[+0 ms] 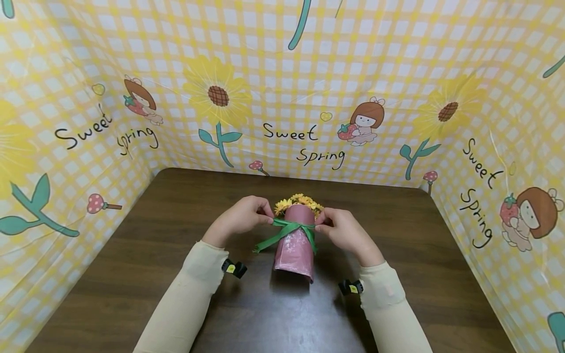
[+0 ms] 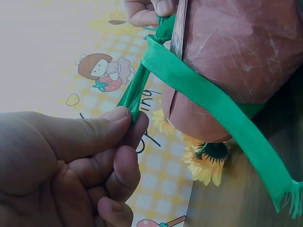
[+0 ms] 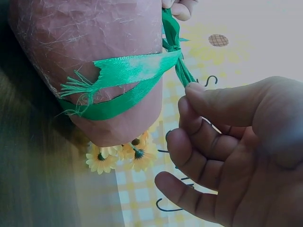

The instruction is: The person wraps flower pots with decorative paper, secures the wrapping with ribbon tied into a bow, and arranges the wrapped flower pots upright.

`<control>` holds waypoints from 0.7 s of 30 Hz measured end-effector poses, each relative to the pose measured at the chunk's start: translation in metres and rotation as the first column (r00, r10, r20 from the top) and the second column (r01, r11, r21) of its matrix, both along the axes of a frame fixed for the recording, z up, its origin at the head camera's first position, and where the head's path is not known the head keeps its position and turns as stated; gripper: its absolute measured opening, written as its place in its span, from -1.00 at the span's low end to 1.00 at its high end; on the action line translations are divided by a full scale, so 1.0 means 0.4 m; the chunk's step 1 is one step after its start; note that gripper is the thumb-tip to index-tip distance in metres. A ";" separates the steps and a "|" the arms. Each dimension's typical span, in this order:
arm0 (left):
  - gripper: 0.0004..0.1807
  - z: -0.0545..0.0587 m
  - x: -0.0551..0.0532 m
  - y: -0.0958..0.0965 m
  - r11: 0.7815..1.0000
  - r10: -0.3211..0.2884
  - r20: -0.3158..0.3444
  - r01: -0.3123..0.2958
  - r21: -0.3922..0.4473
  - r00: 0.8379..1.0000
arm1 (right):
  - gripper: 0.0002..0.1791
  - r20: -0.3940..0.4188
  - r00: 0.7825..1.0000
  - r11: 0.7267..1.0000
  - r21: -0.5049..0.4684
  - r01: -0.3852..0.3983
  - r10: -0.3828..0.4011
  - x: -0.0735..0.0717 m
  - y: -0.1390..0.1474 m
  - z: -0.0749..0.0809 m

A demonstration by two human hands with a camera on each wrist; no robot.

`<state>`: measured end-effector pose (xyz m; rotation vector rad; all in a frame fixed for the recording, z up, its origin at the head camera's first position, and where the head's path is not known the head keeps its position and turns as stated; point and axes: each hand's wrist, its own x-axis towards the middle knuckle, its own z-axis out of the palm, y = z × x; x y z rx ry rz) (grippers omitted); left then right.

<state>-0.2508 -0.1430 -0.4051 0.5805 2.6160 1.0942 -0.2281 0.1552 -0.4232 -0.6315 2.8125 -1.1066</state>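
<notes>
A bouquet of yellow flowers point(image 1: 301, 199) in a pink paper wrap point(image 1: 295, 255) lies on the table, blooms toward the back. Round the wrap runs a green ribbon point(image 1: 289, 228), knotted on top. On the left, my left hand point(image 1: 247, 215) pinches one loop of it between thumb and forefinger. Opposite, my right hand point(image 1: 342, 226) pinches the other loop the same way. In the left wrist view the ribbon's loose tail point(image 2: 222, 113) slants down to a frayed end. The right wrist view shows another frayed tail point(image 3: 128, 71) against the wrap. Most flower stems are hidden inside the paper.
The dark wooden table point(image 1: 167, 289) reaches back to a yellow checked cloth point(image 1: 282, 88) printed with flowers and girls, which surrounds it on three sides. Black wrist-camera mounts point(image 1: 234, 268) sit by both cream sleeves point(image 1: 190, 289).
</notes>
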 end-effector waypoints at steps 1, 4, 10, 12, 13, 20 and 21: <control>-0.93 0.000 0.000 0.000 1.000 -0.002 -0.001 0.002 -0.001 1.000 | -0.90 0.001 1.000 1.000 0.003 0.003 -0.003 0.000 0.000 0.000; -0.93 -0.001 -0.002 -0.002 1.000 -0.003 -0.003 0.003 -0.007 1.000 | -0.91 0.004 1.000 1.000 0.006 0.011 -0.011 0.000 0.000 0.000; -0.93 0.000 -0.002 -0.004 1.000 0.000 0.005 0.000 -0.004 1.000 | -0.91 0.020 0.999 1.000 0.011 0.025 -0.025 0.004 -0.003 0.002; -0.93 0.001 -0.001 -0.004 1.000 0.002 0.009 -0.002 0.000 1.000 | -0.91 0.019 0.999 0.999 0.014 0.028 -0.028 0.005 -0.003 0.003; -0.93 0.002 -0.001 -0.004 1.000 0.004 0.012 -0.004 0.001 1.000 | -0.91 0.018 0.999 0.999 0.016 0.030 -0.030 0.005 -0.003 0.004; -0.93 0.002 0.000 -0.003 1.000 0.011 0.025 -0.012 0.009 1.000 | -0.91 0.039 0.999 0.999 0.023 0.037 -0.038 0.008 -0.002 0.008; -0.93 0.002 -0.001 -0.004 1.000 0.012 0.024 -0.012 0.011 1.000 | -0.91 0.045 0.998 0.999 0.023 0.038 -0.039 0.008 -0.001 0.008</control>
